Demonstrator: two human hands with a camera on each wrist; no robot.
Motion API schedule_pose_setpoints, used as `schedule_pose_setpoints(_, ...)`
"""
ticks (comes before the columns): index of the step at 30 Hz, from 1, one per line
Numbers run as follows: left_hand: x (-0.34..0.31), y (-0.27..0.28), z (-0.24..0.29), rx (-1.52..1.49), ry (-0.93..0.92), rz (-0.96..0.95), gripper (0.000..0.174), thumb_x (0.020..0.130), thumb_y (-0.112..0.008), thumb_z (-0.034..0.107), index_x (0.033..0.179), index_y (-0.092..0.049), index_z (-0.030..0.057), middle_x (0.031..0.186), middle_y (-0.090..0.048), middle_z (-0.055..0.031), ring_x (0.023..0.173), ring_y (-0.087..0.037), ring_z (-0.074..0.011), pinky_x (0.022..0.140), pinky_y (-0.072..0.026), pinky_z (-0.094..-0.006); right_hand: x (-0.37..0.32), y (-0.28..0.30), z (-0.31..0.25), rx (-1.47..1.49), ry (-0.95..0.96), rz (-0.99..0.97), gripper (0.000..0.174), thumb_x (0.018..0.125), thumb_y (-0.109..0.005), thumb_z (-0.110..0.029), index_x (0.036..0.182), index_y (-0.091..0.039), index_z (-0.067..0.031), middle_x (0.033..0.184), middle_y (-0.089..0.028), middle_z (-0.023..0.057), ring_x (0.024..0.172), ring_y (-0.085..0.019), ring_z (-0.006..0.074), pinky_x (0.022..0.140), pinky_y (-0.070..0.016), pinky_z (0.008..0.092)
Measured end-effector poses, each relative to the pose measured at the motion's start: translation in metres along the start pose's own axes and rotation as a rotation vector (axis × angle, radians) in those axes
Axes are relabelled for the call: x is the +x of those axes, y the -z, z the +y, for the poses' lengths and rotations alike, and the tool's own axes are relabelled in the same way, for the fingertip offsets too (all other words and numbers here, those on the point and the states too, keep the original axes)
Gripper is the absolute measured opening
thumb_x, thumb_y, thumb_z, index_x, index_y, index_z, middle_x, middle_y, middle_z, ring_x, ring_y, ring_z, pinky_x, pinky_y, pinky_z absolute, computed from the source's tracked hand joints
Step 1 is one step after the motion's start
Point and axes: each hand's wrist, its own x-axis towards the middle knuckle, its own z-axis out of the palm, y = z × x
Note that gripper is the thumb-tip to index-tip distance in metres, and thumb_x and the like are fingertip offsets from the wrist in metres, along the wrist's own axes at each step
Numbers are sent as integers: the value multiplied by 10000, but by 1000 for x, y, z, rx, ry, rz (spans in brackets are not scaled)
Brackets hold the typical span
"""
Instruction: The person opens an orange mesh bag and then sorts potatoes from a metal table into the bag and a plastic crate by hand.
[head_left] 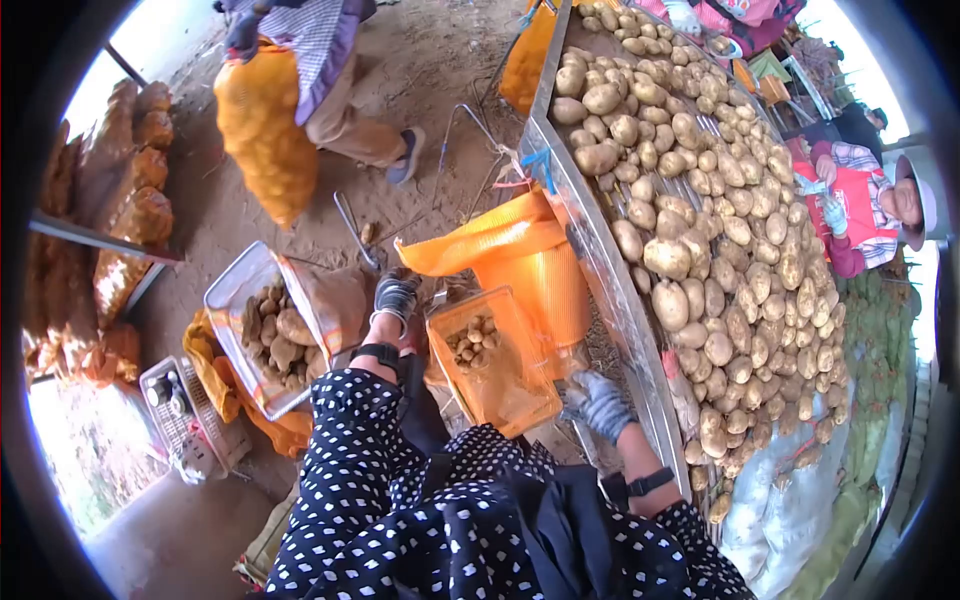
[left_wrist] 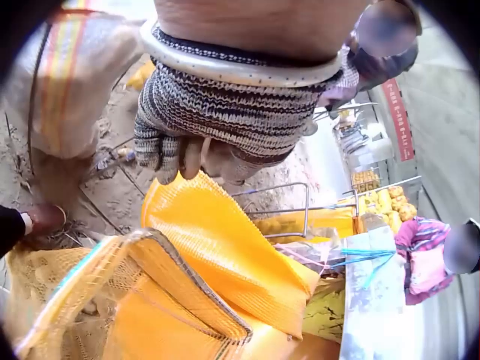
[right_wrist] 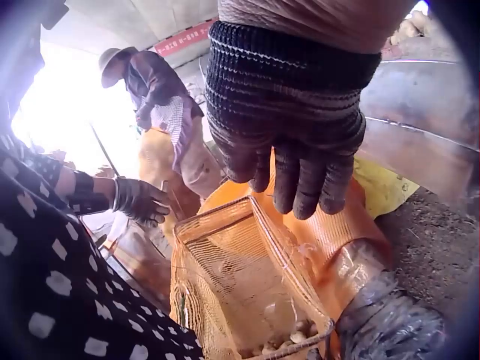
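Observation:
My left hand (head_left: 397,295), in a striped knit glove, hangs over the far left corner of an orange mesh-lined basket (head_left: 545,398). Its fingers are loosely bent with nothing visible in them; the tip of an orange mesh sack (left_wrist: 217,232) overlaps the space below them in the left wrist view. My right hand (head_left: 600,403), gloved too, hovers beside the basket's right side, fingers (right_wrist: 307,187) pointing down and relaxed. Several small potatoes (head_left: 474,342) lie at the far end inside the basket. The orange sack drapes beyond it, towards the metal table.
A metal-edged sorting table (head_left: 610,260) heaped with potatoes (head_left: 720,260) runs along the right. Left stands a lined crate (head_left: 215,300) of potatoes. One person (head_left: 345,110) handles a full orange sack (head_left: 265,130); another (head_left: 850,200) stands across the table. A metal hook-like rod (head_left: 350,225) lies ahead.

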Motion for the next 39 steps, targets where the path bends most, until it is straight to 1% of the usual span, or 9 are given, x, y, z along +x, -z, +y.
schedule_pose_setpoints(7, 38, -16, 59, 658, -302, 122, 405, 794, -581, 121, 1197, -577, 164, 1296, -481, -164, 1207, -451, -351, 964, -379, -491, -17, -5, -32, -6, -282, -8, 391, 828, -610, -219, 1157, -584, -10, 1128, -597, 211, 1076, -557, 329, 949, -415, 367)
schedule_pose_setpoints(9, 52, -8, 79, 798, -52, -326, 313, 813, -562, 156, 1116, -640, 161, 1301, -496, -138, 1240, -428, -349, 971, -363, -509, -16, 4, -72, -154, -292, 21, 390, 842, -611, -184, 1151, -558, 47, 1141, -602, 198, 1057, -587, 273, 918, -439, 333)
schedule_pose_setpoints(11, 64, -10, 74, 994, -197, -490, 272, 804, -579, 223, 1049, -674, 153, 1187, -591, -123, 1200, -488, -315, 944, -402, -468, -13, 6, -92, -127, -247, 54, 391, 846, -607, -180, 1158, -550, 48, 1135, -602, 201, 1059, -586, 281, 923, -437, 339)
schedule_pose_setpoints(15, 55, 13, 96, 856, -331, -564, 287, 797, -605, 245, 1034, -660, 92, 949, -668, -153, 927, -639, -287, 810, -487, -378, 7, 0, -108, 9, -191, 73, 315, 870, -585, -197, 1127, -587, -14, 1115, -612, 181, 1045, -584, 299, 913, -447, 349)
schedule_pose_setpoints(17, 50, 23, 89, 347, -496, -514, 272, 803, -668, 233, 993, -638, 40, 874, -660, -179, 817, -642, -308, 742, -497, -358, 29, -2, -116, 90, -90, 94, 299, 872, -584, -197, 1102, -591, -6, 1099, -621, 173, 1020, -598, 293, 884, -467, 339)
schedule_pose_setpoints(27, 9, 52, 160, -621, -2, -742, 344, 840, -666, 260, 1053, -622, -7, 918, -655, -24, 791, -588, -113, 736, -474, -270, 122, -30, -180, 675, 168, 48, 383, 859, -621, -179, 1155, -538, 49, 1136, -607, 173, 1042, -590, 247, 912, -456, 330)
schedule_pose_setpoints(31, -19, 52, 170, -516, -82, -743, 284, 855, -636, 226, 1026, -629, -1, 909, -655, -36, 776, -588, -115, 738, -472, -269, 116, -26, -207, 635, 116, -27, 490, 819, -688, -247, 1162, -529, 64, 1157, -591, 178, 1080, -561, 239, 944, -433, 322)
schedule_pose_setpoints(36, -30, 51, 170, -471, -72, -835, 292, 858, -632, 215, 1055, -627, -1, 953, -647, -25, 857, -575, -99, 768, -464, -255, 118, -28, -211, 549, 82, 121, 300, 826, -685, -257, 920, -641, 25, 789, -652, 59, 694, -551, 137, 680, -469, 313)
schedule_pose_setpoints(39, -32, 52, 170, -439, -120, -872, 263, 823, -628, 112, 1066, -630, 10, 994, -651, -62, 914, -593, -160, 821, -468, -280, 120, -30, -213, 758, -50, 82, 253, 845, -661, -216, 906, -635, 28, 799, -648, 51, 687, -553, 131, 661, -467, 286)
